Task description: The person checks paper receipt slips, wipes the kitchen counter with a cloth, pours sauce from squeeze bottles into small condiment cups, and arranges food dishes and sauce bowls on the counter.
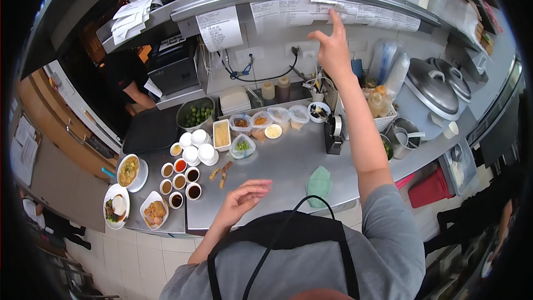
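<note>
My right hand (335, 50) is raised to the shelf edge, its index finger stretched up to the row of printed order slips (333, 9) and its thumb held apart; it grips nothing that I can see. Over the front of the steel counter (266, 180) hovers my left hand (242, 200), empty, fingers extended. Nearest to it are some brown strips (224, 174) and small cups of dark sauce (193, 191). Farther left stand a bowl of soup (129, 171), a plate of food with a white mound (116, 206) and a bowl of fried food (154, 211).
A tape dispenser (333, 135) and a green cloth (318, 186) are on the counter. Small bags (242, 147) and a pot of limes (197, 115) stand behind. Large lidded pots (433, 86) occupy the right. Another person's arm (139, 94) shows at back left.
</note>
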### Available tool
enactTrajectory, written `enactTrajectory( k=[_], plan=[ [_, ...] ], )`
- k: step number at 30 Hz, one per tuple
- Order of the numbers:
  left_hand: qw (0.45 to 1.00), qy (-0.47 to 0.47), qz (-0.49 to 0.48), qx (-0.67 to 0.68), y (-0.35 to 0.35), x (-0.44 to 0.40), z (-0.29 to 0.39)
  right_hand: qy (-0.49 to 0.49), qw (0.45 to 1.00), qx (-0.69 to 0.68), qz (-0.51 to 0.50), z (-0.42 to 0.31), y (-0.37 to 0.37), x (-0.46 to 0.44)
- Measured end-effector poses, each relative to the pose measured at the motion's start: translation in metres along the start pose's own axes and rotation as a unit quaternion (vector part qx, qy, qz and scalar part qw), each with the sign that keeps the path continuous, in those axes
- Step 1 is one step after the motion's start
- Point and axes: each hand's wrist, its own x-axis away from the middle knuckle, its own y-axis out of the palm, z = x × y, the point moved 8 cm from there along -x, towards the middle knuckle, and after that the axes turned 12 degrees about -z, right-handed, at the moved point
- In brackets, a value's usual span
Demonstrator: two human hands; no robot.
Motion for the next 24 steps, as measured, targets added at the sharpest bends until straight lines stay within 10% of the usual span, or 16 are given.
enactTrajectory(
  k=[19,24],
  plan=[
    [0.999,-0.027,-0.033,-0.004,0.005,-0.004,-0.005,0.032,0.996,0.051,0.06,-0.029,0.008,-0.025],
    [0.969,0.039,0.071,-0.234,-0.046,-0.084,0.038,0.013,0.992,-0.016,0.123,-0.018,-0.021,-0.033]
  ],
)
